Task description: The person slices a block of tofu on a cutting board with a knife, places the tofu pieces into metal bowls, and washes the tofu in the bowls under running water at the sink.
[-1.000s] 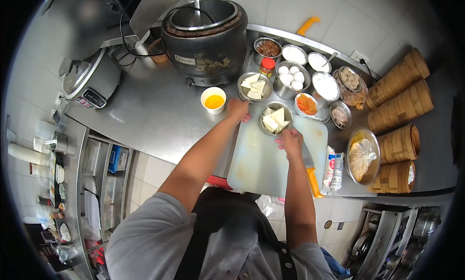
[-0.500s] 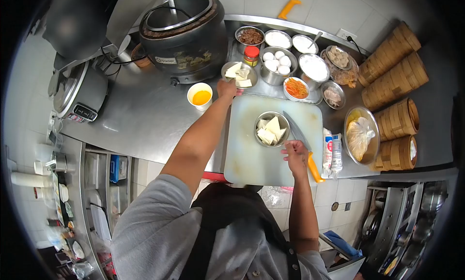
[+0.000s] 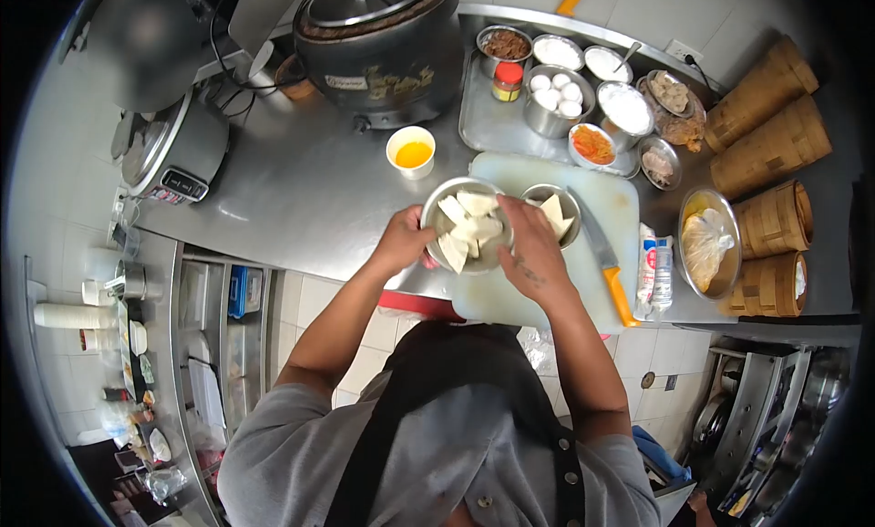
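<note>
Over the left edge of the cutting board, a metal bowl point(image 3: 430, 210) of white wedge-shaped pieces point(image 3: 476, 228) is held up. My left hand point(image 3: 406, 239) grips its left rim, fingers partly hidden beneath. My right hand point(image 3: 536, 253) is curved round the right side, fingertips at the rim. Just behind that hand, a smaller metal bowl point(image 3: 574, 226) with similar white pieces point(image 3: 552, 213) stands on the white cutting board point(image 3: 592, 185), partly covered by the hand. A knife with an orange handle point(image 3: 620, 295) lies along the board's right side.
A paper cup of yellow liquid point(image 3: 411, 153) stands behind the bowl. A metal tray point(image 3: 492, 130) carries eggs point(image 3: 556, 94), shredded carrot point(image 3: 592, 145) and a red-lidded jar point(image 3: 508, 80). Bamboo steamers point(image 3: 775, 219) and a bowl with a plastic bag point(image 3: 707, 244) stand right; a large black pot point(image 3: 378, 76) is behind.
The metal bowl of white pieces has come from beside the tray toward me in my left hand. My right hand has moved left from beside the smaller bowl to the held bowl. The view has shifted.
</note>
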The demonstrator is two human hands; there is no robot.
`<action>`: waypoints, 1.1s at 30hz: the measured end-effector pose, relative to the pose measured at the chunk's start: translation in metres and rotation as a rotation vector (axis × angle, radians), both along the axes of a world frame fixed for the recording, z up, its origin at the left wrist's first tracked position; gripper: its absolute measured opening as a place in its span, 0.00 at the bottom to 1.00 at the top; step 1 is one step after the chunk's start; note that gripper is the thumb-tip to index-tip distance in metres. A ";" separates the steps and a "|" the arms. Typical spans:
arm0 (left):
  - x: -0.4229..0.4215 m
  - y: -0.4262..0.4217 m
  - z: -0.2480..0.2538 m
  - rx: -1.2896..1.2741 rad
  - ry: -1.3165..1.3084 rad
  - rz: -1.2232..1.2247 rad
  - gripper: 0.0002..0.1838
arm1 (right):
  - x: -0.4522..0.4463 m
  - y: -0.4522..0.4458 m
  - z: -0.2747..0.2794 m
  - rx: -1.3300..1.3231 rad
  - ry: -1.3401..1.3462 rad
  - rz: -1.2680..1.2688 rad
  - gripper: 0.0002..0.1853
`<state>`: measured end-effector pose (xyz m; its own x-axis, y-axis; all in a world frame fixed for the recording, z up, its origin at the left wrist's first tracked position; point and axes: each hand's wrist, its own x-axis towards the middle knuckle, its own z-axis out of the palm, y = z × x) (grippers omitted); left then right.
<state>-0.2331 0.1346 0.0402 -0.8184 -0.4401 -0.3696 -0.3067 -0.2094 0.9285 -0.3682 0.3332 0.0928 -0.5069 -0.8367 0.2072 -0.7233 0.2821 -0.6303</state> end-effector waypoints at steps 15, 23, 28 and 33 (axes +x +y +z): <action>0.053 0.046 -0.056 0.127 -0.090 -0.030 0.12 | 0.056 0.025 -0.063 0.111 0.123 -0.031 0.18; 0.042 0.052 -0.068 0.239 -0.084 -0.098 0.13 | 0.009 0.034 -0.045 -0.328 -0.733 -0.519 0.14; 0.038 0.057 -0.058 0.193 -0.221 -0.286 0.14 | -0.018 0.021 -0.022 -0.089 -0.492 -0.643 0.24; 0.038 0.052 -0.039 -0.572 -0.171 -0.224 0.18 | 0.014 0.030 -0.051 0.039 -0.059 -0.281 0.16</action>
<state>-0.1949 0.1866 0.0012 -0.8635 -0.4318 -0.2605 -0.4395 0.3910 0.8087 -0.3539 0.3631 0.0422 -0.7303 -0.6684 0.1408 -0.5757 0.4913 -0.6536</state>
